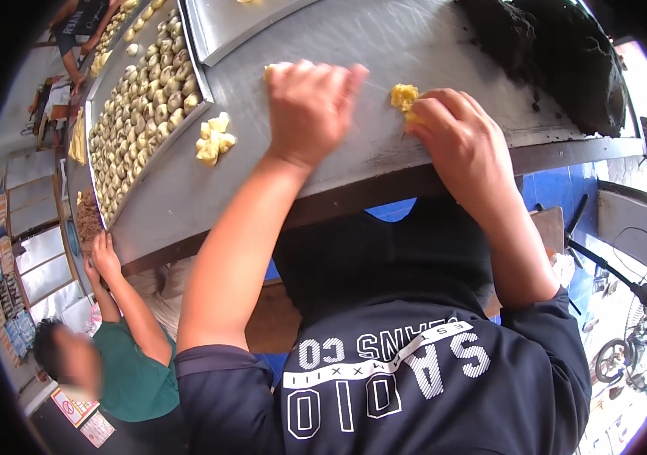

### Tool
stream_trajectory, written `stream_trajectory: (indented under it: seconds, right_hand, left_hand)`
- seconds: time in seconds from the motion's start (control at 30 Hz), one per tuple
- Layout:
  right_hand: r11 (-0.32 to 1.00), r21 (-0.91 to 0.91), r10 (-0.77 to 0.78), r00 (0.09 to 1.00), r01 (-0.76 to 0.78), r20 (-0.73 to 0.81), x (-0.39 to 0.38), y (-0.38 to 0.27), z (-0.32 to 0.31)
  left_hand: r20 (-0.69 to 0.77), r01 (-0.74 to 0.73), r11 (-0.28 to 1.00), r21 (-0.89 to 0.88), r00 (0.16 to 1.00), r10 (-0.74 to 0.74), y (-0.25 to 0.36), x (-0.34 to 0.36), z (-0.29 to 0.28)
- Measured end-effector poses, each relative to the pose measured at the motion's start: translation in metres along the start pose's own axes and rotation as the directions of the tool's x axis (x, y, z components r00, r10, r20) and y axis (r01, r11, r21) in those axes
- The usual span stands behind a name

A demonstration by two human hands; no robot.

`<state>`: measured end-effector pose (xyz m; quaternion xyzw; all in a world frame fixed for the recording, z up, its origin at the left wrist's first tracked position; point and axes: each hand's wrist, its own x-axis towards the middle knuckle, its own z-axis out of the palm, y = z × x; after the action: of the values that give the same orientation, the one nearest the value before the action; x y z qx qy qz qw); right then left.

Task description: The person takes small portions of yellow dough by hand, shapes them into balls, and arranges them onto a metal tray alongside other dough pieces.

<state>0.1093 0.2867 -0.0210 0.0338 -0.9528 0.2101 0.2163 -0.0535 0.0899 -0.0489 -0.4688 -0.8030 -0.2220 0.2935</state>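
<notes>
Both my hands are over the grey metal table (247,91). My left hand (310,110) is curled palm down, its thumb sticking out to the right. A bit of yellow dough (269,71) peeks out at its far left edge; what lies under the palm is hidden. To the right, my right hand (460,129) pinches a piece of soft yellow dough (404,96) between thumb and fingers, close to the table's near edge. Several torn lumps of the same dough (215,139) lie left of my left hand.
A tray (206,95) crowded with small round yellow-brown dough balls (145,114) stands at left. Another metal tray (221,47) sits at the far edge. A black lumpy mass (566,64) covers the right end. A person in green (137,368) works at left; another person (84,23) is farther off.
</notes>
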Motion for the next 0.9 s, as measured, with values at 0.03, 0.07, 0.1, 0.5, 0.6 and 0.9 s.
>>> stream_trajectory:
  seconds: [0.03,0.07,0.1,0.5,0.6,0.9]
  right_hand:
    - [1.000,-0.003,0.002,1.000,-0.002,0.003,0.001,0.005,0.001]
    - [0.996,0.001,-0.087,0.996,0.087,0.012,0.001,0.012,0.004]
    - [0.985,0.002,-0.172,0.985,0.172,0.016,0.003,0.015,0.007]
    - [0.999,0.033,0.021,0.999,-0.022,0.034,-0.007,0.010,-0.014]
    - [0.972,0.223,-0.082,0.996,0.070,0.045,-0.009,-0.007,-0.003]
    - [0.922,0.379,-0.113,0.991,0.078,0.069,0.006,-0.039,0.011]
  left_hand:
    - [-0.001,0.001,1.000,-0.004,1.000,-0.001,-0.001,-0.003,-0.003]
    - [-0.036,0.014,1.000,0.007,0.999,-0.014,-0.001,-0.009,-0.008]
    - [-0.074,0.022,1.000,0.017,0.997,-0.021,0.000,-0.013,-0.013]
    - [0.270,0.315,0.879,0.358,0.866,-0.421,0.028,-0.089,-0.113]
    - [0.170,0.468,0.868,0.163,0.854,-0.492,0.034,-0.091,-0.102]
    - [0.376,0.743,0.072,-0.666,0.417,-0.827,0.061,-0.065,-0.093]
